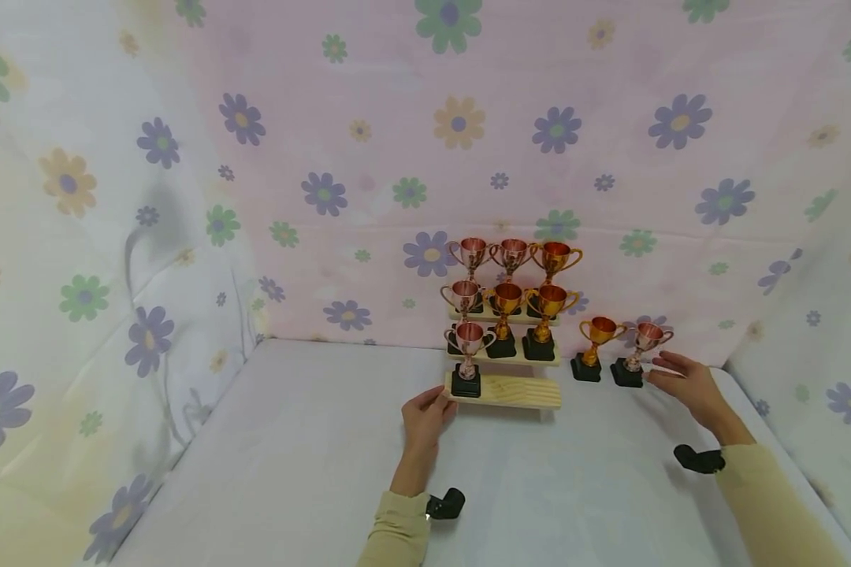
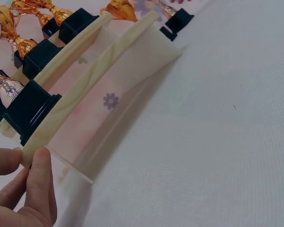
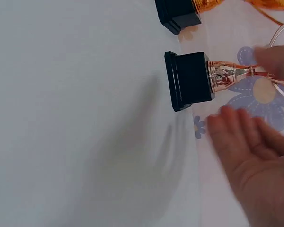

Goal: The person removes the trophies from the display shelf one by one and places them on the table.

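Observation:
A tiered wooden display stand (image 1: 521, 391) holds small trophy cups on black bases, in rose gold and gold. On its lowest board, at the left end, is a rose-gold trophy (image 1: 470, 340). My left hand (image 1: 425, 421) pinches that end of the board between thumb and fingers (image 2: 39, 177). To the right of the stand, a gold trophy (image 1: 599, 333) and another rose-gold trophy (image 1: 648, 339) stand upright on the table. Beside the latter is my right hand (image 1: 691, 390), its fingers extended and apart from the black base (image 3: 191, 79); whether the thumb touches the cup is unclear.
A white cloth covers the table (image 1: 291, 472). Behind it hangs a flowered pink curtain (image 1: 369, 150), with more flowered cloth (image 1: 57, 252) along the left and right sides. Three trophies stand on the top board and three on the middle one.

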`<action>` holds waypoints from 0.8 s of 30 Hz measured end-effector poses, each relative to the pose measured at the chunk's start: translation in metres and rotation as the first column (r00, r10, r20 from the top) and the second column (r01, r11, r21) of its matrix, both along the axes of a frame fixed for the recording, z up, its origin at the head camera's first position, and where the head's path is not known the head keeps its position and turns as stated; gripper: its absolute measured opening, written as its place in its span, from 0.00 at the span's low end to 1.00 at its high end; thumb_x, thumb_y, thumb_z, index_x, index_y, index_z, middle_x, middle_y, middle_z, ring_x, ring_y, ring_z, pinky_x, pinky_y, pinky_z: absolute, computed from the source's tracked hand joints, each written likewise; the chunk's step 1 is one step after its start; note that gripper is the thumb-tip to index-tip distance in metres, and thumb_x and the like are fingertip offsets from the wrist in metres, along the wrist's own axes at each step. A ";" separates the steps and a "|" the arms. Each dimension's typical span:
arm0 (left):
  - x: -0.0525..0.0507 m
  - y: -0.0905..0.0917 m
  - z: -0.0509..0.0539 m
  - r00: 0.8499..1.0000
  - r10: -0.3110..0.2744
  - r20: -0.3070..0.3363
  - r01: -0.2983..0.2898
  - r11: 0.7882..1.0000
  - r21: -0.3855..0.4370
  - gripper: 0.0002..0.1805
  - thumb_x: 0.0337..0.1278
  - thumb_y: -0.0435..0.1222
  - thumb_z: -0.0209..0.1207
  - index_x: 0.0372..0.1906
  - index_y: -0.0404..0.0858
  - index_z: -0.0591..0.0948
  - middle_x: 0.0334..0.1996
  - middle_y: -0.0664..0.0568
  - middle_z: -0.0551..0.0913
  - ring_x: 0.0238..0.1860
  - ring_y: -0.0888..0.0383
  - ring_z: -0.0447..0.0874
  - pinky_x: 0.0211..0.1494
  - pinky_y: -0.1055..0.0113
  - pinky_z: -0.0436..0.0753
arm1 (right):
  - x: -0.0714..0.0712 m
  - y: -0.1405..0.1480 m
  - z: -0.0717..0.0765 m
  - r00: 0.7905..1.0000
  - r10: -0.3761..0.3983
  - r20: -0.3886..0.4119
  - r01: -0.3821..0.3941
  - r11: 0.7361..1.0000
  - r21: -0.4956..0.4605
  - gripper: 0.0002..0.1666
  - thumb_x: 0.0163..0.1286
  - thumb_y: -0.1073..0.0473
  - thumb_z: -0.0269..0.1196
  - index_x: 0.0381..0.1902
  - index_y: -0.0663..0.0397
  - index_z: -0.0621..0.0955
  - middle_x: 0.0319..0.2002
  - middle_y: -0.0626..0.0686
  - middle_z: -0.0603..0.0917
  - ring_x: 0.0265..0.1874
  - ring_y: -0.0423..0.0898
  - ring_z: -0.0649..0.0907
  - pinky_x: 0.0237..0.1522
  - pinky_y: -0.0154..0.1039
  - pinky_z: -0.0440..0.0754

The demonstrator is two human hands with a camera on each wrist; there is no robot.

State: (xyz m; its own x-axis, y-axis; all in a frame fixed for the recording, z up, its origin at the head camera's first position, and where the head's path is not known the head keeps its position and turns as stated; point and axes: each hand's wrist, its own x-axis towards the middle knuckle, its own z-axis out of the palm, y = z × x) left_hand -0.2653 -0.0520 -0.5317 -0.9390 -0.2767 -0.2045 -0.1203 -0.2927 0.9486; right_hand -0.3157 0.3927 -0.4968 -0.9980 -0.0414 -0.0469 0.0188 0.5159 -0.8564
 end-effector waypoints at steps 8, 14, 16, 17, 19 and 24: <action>-0.002 0.000 -0.003 1.000 0.008 -0.009 -0.008 1.000 0.000 0.14 0.69 0.26 0.58 0.54 0.21 0.80 0.49 0.33 0.82 0.39 0.58 0.86 0.50 0.64 0.89 | 0.047 -0.026 0.007 0.985 0.069 0.156 -0.114 0.946 0.302 0.40 0.75 0.53 0.62 0.68 0.81 0.63 0.62 0.80 0.71 0.59 0.74 0.74 0.55 0.61 0.83; -0.001 0.001 -0.003 1.000 0.012 -0.002 -0.012 1.000 0.006 0.14 0.69 0.27 0.59 0.55 0.22 0.80 0.49 0.34 0.82 0.39 0.58 0.86 0.50 0.64 0.89 | 0.082 -0.080 0.018 0.987 0.159 0.032 -0.156 0.874 0.460 0.29 0.68 0.60 0.68 0.59 0.75 0.75 0.50 0.70 0.81 0.50 0.67 0.80 0.51 0.62 0.83; -0.001 0.001 -0.003 1.000 0.012 -0.011 -0.012 1.000 0.017 0.15 0.69 0.27 0.58 0.55 0.22 0.80 0.49 0.34 0.82 0.40 0.58 0.86 0.51 0.64 0.89 | 0.091 -0.100 0.021 0.986 0.170 -0.003 -0.149 0.877 0.458 0.27 0.66 0.62 0.69 0.58 0.73 0.76 0.51 0.68 0.82 0.51 0.66 0.80 0.53 0.63 0.82; -0.001 0.001 -0.003 1.000 0.012 -0.018 -0.012 1.000 0.019 0.15 0.69 0.26 0.58 0.55 0.21 0.80 0.49 0.34 0.82 0.40 0.58 0.85 0.51 0.63 0.89 | 0.094 -0.109 0.022 0.984 0.176 -0.020 -0.148 0.879 0.453 0.27 0.66 0.62 0.70 0.59 0.71 0.76 0.51 0.67 0.82 0.52 0.65 0.80 0.54 0.63 0.82; -0.001 0.001 -0.002 1.000 0.011 -0.025 -0.010 1.000 0.025 0.15 0.70 0.26 0.58 0.56 0.21 0.79 0.48 0.35 0.82 0.40 0.58 0.85 0.51 0.62 0.88 | 0.099 -0.126 0.026 0.981 0.188 -0.050 -0.147 0.884 0.444 0.28 0.65 0.62 0.70 0.60 0.69 0.76 0.53 0.66 0.82 0.53 0.65 0.80 0.56 0.64 0.81; 0.001 0.001 -0.001 1.000 -0.001 -0.027 0.001 1.000 0.022 0.15 0.70 0.27 0.58 0.56 0.21 0.79 0.48 0.35 0.82 0.40 0.59 0.85 0.51 0.63 0.88 | 0.103 -0.165 0.036 0.961 0.220 -0.169 -0.137 0.906 0.400 0.34 0.66 0.61 0.71 0.67 0.65 0.72 0.59 0.64 0.79 0.58 0.62 0.79 0.59 0.64 0.80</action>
State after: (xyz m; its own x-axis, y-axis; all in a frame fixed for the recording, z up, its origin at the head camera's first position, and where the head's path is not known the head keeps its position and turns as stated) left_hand -0.2646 -0.0513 -0.5332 -0.9445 -0.2713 -0.1851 -0.0952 -0.3133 0.9449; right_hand -0.2128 0.2278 -0.4606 -0.9644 -0.2406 0.1099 -0.2595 0.7809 -0.5682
